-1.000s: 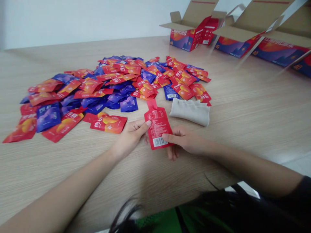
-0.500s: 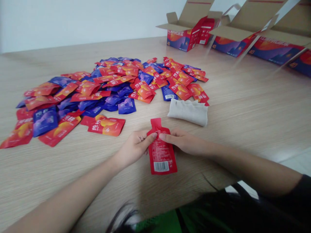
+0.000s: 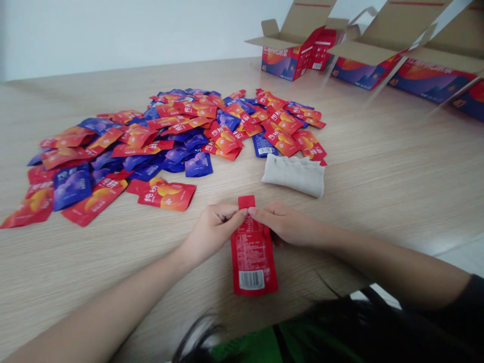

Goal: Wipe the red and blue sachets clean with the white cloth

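A red pouch [image 3: 252, 257] with a barcode lies lengthwise on the wooden table [image 3: 378, 161], its narrow spout end pointing away from me. My left hand [image 3: 214, 229] pinches the neck of the pouch from the left. My right hand [image 3: 285, 224] pinches the same neck from the right, so the fingertips of both hands meet just under the spout. Beyond my hands lies a folded grey cloth [image 3: 295, 174]. Behind it spreads a wide heap of red and blue pouches [image 3: 177, 133].
Several opened cardboard boxes [image 3: 298, 48] with red and blue printed sides stand at the back right of the table. A single red and orange pouch [image 3: 166, 194] lies apart from the heap, left of my hands. A pale wall runs behind the table.
The red pouch has slid toward me along the table. Both hands moved from its sides up to its neck near the spout.
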Tool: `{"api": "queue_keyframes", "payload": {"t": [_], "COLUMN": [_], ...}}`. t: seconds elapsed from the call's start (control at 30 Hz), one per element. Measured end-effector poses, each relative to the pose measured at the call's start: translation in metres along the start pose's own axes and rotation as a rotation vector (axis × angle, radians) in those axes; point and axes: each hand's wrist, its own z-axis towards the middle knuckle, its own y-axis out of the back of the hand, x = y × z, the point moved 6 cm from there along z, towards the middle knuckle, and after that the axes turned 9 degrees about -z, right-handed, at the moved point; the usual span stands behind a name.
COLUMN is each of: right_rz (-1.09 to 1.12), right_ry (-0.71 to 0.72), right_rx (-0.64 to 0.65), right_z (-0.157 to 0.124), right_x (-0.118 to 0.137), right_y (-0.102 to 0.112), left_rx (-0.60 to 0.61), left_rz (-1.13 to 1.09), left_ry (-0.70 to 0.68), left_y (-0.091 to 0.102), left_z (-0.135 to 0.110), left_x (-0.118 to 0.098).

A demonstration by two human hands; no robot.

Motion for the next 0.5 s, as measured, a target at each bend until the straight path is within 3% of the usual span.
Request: {"api": "queue_keyframes", "payload": {"t": [0.1, 0.2, 0.37, 0.5], "right_rz": [-0.072, 0.003, 0.201, 0.201], "right_ry": [0.045, 0.05, 0.031, 0.07], "right_rx": [-0.115, -0.188, 0.022, 0.027], "right_z": [0.0, 0.001, 0.004, 0.002], "right_x": [0.004, 0.002, -0.004, 0.0], "right_y": [0.006, 0.012, 0.004, 0.004], "left_rx": [0.024, 0.107, 0.057, 0.025], "left_rz": [-0.013, -0.146, -0.334, -0.315], "left_ry": [-0.001, 0.028, 0.009, -0.039], "left_y": [0.0, -0.004, -0.005, -0.006], "left_z": [0.002, 0.002, -0.001, 0.001], "left_x": [-0.001, -0.002, 0.001, -0.001]}}
